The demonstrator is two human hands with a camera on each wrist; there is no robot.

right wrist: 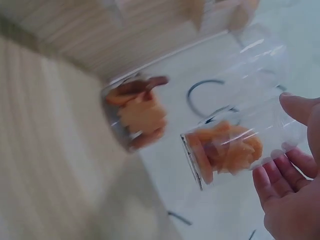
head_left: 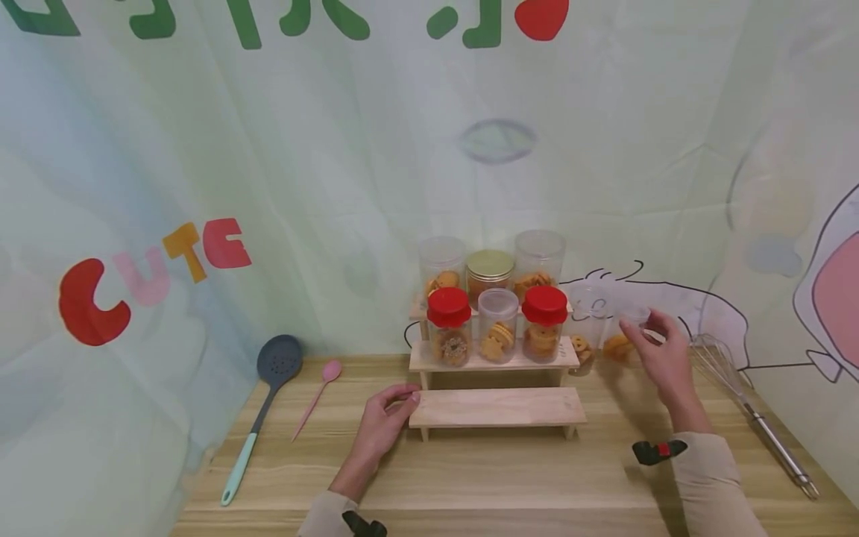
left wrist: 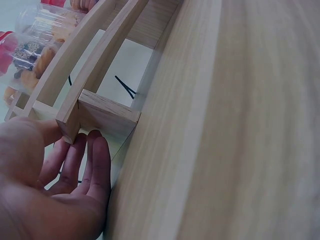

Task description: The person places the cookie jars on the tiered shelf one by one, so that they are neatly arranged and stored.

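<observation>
A three-step wooden display rack [head_left: 496, 408] stands on the table. My left hand [head_left: 385, 424] pinches the left end of its lowest step, thumb and fingers around the board's corner in the left wrist view [left wrist: 67, 125]. My right hand [head_left: 664, 362], to the right of the rack, grips a clear jar [right wrist: 225, 150] of cookies near its upper end. In the right wrist view this jar is lifted off the table. A second clear cookie jar [right wrist: 142, 117] stands beside it, next to the rack.
The middle step bears two red-lidded jars [head_left: 448, 328] and a clear-lidded jar [head_left: 498, 328]. Behind them are two clear jars and a gold-lidded jar [head_left: 490, 268]. A slotted turner [head_left: 268, 388] and pink spoon [head_left: 322, 388] lie left, a whisk [head_left: 758, 418] right. A printed curtain [head_left: 376, 186] hangs behind.
</observation>
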